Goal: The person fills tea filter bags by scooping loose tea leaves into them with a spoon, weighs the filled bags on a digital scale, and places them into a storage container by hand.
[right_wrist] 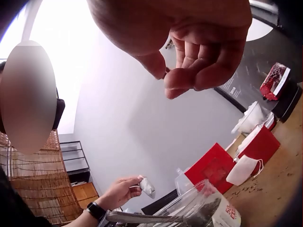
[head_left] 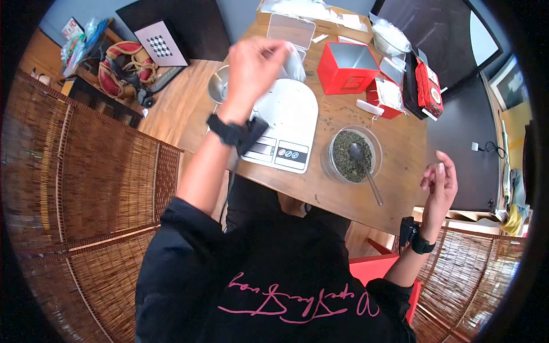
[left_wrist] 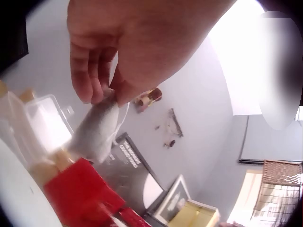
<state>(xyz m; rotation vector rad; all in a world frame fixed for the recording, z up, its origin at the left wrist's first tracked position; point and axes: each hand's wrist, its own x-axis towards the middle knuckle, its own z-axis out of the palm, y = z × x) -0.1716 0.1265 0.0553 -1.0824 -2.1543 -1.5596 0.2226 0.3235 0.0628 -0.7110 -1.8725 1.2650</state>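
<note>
My left hand (head_left: 251, 66) is raised over the far end of a white kitchen scale (head_left: 294, 117), pinching the top of a small whitish tea bag (left_wrist: 97, 130) between thumb and fingers. The bag hangs down with a bulge, and a thin string trails beside it. Off the table's right side, my right hand (head_left: 441, 184) hovers with loosely bent fingers and nothing in it. Between the hands stands a clear tub (head_left: 327, 163) of dark dried tea leaves (head_left: 346, 151). A metal spoon (head_left: 372, 183) leans in it, its handle over the rim.
A metal bowl (head_left: 216, 87) sits left of the scale. Behind are an open red box (head_left: 342, 79), a smaller red box (head_left: 388, 97) holding white bags, a flat white bag (head_left: 370, 107) and a clear lidded container (head_left: 290, 31). Leaf crumbs dot the wooden table (head_left: 394, 166).
</note>
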